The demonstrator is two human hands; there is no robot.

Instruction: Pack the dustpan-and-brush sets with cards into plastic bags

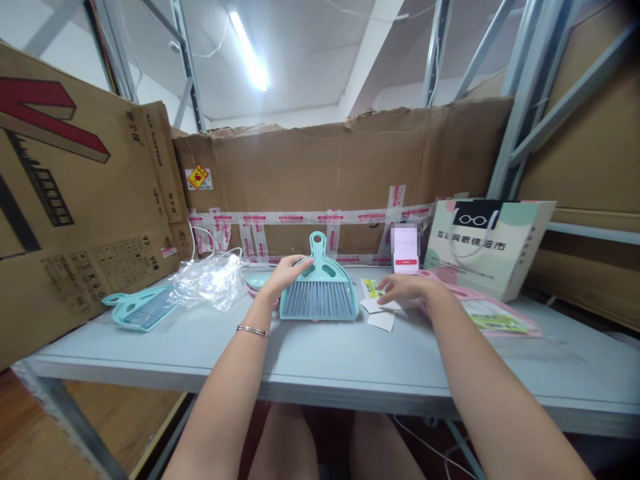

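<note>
Left hand [287, 273] grips teal dustpan set [320, 298] at its 10 o'clock edge; right hand [406, 288] lies flat, holding nothing, on paper cards [371, 306] at 3 o'clock.

The grey table [350, 363] is long and has a flat top. Near its middle lies a teal dustpan [319, 293] with a brush inside. At 9 o'clock from it there is a crumpled plastic bag [210, 280], and further at 9 o'clock a second brush set [137, 308], also teal. At 3 o'clock, just beside the dustpan, lie white cards [381, 315], then a pink dustpan [493, 319]. At 1 o'clock stands a paper bag [487, 250].
</note>
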